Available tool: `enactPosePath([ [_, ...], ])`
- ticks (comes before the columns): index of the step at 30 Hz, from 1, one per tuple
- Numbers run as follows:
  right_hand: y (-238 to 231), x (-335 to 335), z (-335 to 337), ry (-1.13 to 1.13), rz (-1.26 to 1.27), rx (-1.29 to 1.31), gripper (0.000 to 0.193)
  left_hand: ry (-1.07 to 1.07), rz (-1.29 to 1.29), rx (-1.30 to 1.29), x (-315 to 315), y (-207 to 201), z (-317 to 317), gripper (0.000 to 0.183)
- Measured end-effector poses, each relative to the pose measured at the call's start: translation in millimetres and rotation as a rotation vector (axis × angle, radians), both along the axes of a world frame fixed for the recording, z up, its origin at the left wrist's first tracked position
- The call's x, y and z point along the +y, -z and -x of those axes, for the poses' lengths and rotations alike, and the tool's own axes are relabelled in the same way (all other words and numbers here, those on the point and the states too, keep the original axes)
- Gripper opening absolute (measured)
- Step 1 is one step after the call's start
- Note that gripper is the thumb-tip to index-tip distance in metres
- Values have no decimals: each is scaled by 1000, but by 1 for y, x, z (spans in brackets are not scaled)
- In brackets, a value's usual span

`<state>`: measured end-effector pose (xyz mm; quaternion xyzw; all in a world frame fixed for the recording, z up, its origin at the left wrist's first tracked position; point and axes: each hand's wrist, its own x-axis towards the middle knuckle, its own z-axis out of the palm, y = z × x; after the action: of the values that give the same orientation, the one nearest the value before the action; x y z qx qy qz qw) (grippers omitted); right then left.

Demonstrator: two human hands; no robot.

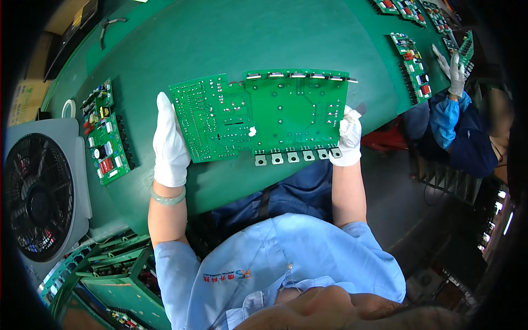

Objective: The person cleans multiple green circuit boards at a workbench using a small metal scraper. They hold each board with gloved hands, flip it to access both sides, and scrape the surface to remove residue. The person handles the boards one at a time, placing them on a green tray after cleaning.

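Green circuit board, right of the fan, held between gloved left hand, flat along one end, and right hand, curled at the other, presumably to leave the soldered face uncovered.

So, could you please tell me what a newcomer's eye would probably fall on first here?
Most likely the large green circuit board in the centre, solder joints facing the camera, between the person's white-gloved left hand and right hand. Next might come the black-bladed fan at the far left, then the co-worker's gloved hand at upper right.
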<state>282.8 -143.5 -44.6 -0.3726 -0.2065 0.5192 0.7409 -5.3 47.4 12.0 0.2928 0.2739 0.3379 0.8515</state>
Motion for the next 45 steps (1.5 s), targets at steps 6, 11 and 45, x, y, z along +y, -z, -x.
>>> enactPosePath([
  [6,-8,6,9,26,-31,42,37,18,-95,-76,-3,0,4,48],
  [11,-6,3,5,33,-62,95,30,63,-111,-176,0,7,7,42],
  [45,0,3,5,183,41,-58,38,87,-43,-214,1,16,16,36],
])
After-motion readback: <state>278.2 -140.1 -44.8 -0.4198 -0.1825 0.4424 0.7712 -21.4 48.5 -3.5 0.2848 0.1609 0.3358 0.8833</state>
